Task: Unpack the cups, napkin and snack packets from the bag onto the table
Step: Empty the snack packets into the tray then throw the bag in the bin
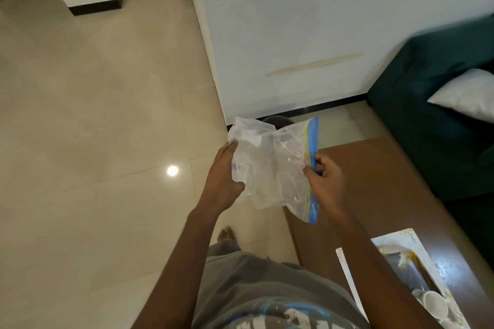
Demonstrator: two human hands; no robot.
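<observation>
Clear plastic bag (270,165) held in the air beside the brown counter (374,181): left hand (223,181) cups its closed end, while right hand (324,179) fingers (307,169) pinch the blue zip edge, probably to open it; contents cannot be made out.

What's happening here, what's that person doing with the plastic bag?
A person is standing on a tiled floor beside a brown table, holding a clear zip bag up in both hands. The left hand grips the bag's closed bottom end, while the right hand pinches the blue zip strip at its mouth. The bag looks crumpled, and what it holds is hard to tell. On the table near the person sits a tray with white cups.
</observation>
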